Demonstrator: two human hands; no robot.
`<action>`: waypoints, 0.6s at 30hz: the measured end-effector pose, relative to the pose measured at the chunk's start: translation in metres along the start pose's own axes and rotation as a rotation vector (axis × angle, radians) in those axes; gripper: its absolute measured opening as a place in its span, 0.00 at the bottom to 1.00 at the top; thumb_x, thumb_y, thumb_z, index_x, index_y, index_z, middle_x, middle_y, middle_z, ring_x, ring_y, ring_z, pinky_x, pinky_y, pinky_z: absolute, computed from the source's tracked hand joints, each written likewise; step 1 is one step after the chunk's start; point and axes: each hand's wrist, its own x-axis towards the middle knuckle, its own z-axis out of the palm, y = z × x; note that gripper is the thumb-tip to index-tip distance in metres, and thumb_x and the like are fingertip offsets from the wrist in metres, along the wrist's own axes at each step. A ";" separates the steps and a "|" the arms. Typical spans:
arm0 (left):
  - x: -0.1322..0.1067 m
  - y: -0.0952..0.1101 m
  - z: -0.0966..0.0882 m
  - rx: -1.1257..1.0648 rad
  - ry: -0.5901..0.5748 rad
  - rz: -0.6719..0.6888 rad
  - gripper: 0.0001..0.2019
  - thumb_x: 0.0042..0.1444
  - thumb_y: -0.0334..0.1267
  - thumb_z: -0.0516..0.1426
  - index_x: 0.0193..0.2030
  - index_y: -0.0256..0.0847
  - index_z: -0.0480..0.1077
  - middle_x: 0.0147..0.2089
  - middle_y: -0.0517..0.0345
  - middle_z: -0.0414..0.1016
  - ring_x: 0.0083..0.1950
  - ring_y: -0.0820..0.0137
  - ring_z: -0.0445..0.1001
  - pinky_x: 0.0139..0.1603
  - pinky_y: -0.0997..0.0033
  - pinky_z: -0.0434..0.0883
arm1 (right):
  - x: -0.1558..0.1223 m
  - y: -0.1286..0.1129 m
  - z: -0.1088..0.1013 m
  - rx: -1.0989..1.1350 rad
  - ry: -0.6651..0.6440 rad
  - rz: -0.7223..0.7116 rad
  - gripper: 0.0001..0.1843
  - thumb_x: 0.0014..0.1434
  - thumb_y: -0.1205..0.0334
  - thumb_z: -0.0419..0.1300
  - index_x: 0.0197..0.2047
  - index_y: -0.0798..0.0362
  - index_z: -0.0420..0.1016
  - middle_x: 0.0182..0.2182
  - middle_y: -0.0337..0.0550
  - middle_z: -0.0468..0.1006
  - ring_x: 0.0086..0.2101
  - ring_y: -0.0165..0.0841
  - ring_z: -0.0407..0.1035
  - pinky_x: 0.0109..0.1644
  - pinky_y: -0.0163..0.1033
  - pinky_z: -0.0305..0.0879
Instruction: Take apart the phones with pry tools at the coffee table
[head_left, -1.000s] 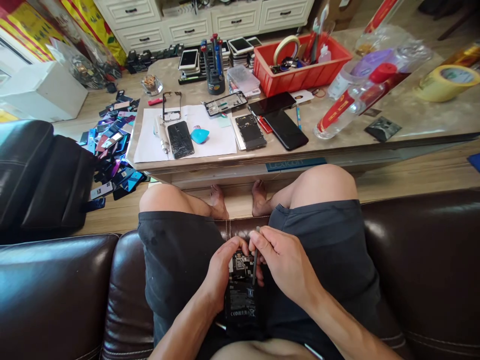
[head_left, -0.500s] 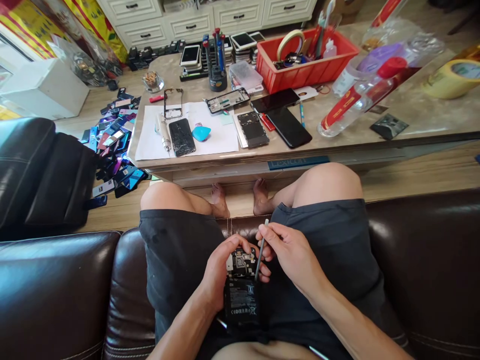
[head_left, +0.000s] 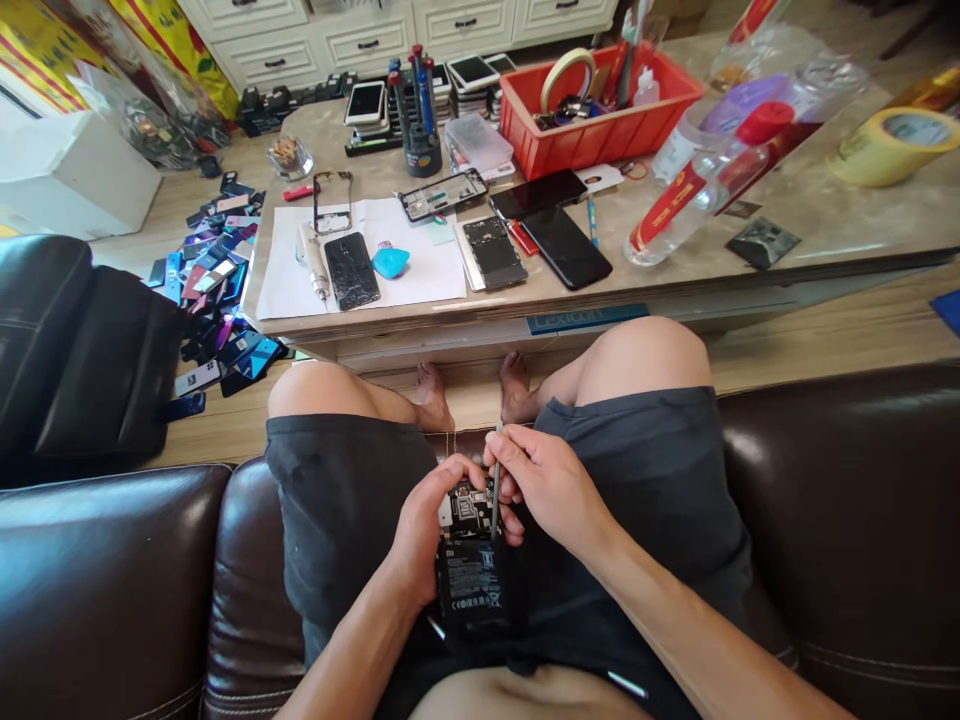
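Opened phone (head_left: pixel 472 580), back cover off, battery and board exposed, sits in the person's lap between the thighs, over the dark leather sofa (head_left: pixel 112 580). left hand (head_left: pixel 421 528) wraps it from the left edge, thumb curled over the top near the board. right hand (head_left: pixel 547 485) pinches a thin grey tool (head_left: pixel 495 492) near upright, tip down on the board's right side. Low table (head_left: pixel 450 312) ahead: stripped phones (head_left: pixel 493 252) beside paper (head_left: pixel 420 275), red bin (head_left: pixel 600 150), clear bottle (head_left: pixel 697 190) with red cap, tape roll (head_left: pixel 892 145) far right
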 end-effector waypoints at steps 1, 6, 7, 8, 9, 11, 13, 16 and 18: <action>0.000 0.000 0.000 0.001 0.012 -0.003 0.12 0.66 0.44 0.53 0.36 0.38 0.68 0.37 0.52 0.76 0.34 0.62 0.81 0.38 0.60 0.79 | 0.001 0.000 0.000 -0.027 0.040 -0.008 0.22 0.66 0.40 0.56 0.32 0.50 0.70 0.17 0.30 0.66 0.13 0.28 0.64 0.15 0.30 0.59; -0.001 -0.003 0.003 0.021 0.025 -0.026 0.12 0.64 0.45 0.55 0.35 0.38 0.67 0.36 0.51 0.77 0.32 0.60 0.81 0.35 0.60 0.78 | 0.004 0.002 -0.004 -0.155 0.254 -0.125 0.24 0.68 0.40 0.54 0.30 0.50 0.70 0.18 0.32 0.68 0.18 0.27 0.67 0.23 0.29 0.64; -0.001 -0.004 0.004 0.023 0.024 -0.025 0.12 0.64 0.45 0.55 0.35 0.38 0.67 0.36 0.51 0.77 0.31 0.59 0.80 0.35 0.59 0.78 | 0.004 0.002 -0.004 -0.160 0.244 -0.129 0.24 0.68 0.40 0.54 0.30 0.50 0.70 0.18 0.33 0.68 0.18 0.27 0.67 0.23 0.30 0.64; -0.001 -0.004 0.004 0.021 0.025 -0.024 0.12 0.64 0.45 0.55 0.35 0.38 0.67 0.36 0.51 0.77 0.32 0.59 0.81 0.35 0.59 0.78 | 0.003 0.003 -0.003 -0.152 0.208 -0.108 0.24 0.67 0.39 0.55 0.31 0.50 0.70 0.18 0.33 0.68 0.17 0.27 0.66 0.21 0.30 0.63; -0.001 -0.004 0.003 0.015 0.026 -0.024 0.12 0.64 0.45 0.55 0.35 0.38 0.67 0.36 0.51 0.77 0.32 0.59 0.81 0.35 0.59 0.79 | 0.001 0.003 -0.003 -0.130 0.164 -0.072 0.24 0.66 0.39 0.55 0.31 0.50 0.71 0.18 0.32 0.68 0.16 0.27 0.65 0.19 0.31 0.62; 0.000 -0.004 0.002 0.010 0.028 -0.028 0.12 0.64 0.45 0.54 0.35 0.38 0.68 0.37 0.50 0.77 0.34 0.58 0.81 0.36 0.59 0.79 | -0.003 0.006 -0.004 -0.081 0.119 -0.002 0.24 0.65 0.37 0.56 0.33 0.50 0.72 0.18 0.32 0.68 0.14 0.28 0.62 0.16 0.31 0.60; 0.001 -0.004 -0.001 0.010 0.035 -0.022 0.12 0.64 0.45 0.54 0.35 0.38 0.68 0.37 0.50 0.77 0.36 0.57 0.82 0.38 0.58 0.79 | -0.008 0.009 -0.007 -0.085 0.142 0.010 0.24 0.64 0.38 0.57 0.33 0.51 0.74 0.18 0.33 0.70 0.15 0.27 0.63 0.18 0.31 0.60; 0.000 -0.007 -0.003 0.015 0.049 -0.006 0.13 0.64 0.45 0.55 0.35 0.38 0.68 0.38 0.50 0.77 0.35 0.56 0.81 0.38 0.57 0.79 | -0.013 0.014 -0.015 -0.148 0.145 -0.007 0.24 0.66 0.39 0.57 0.32 0.53 0.74 0.19 0.36 0.73 0.18 0.26 0.65 0.22 0.30 0.63; -0.001 -0.009 -0.003 0.020 0.058 0.001 0.13 0.63 0.46 0.56 0.35 0.37 0.68 0.38 0.50 0.77 0.35 0.57 0.81 0.37 0.56 0.79 | -0.014 0.017 -0.018 -0.154 0.114 0.000 0.25 0.67 0.39 0.56 0.32 0.52 0.74 0.19 0.36 0.74 0.19 0.27 0.67 0.23 0.30 0.64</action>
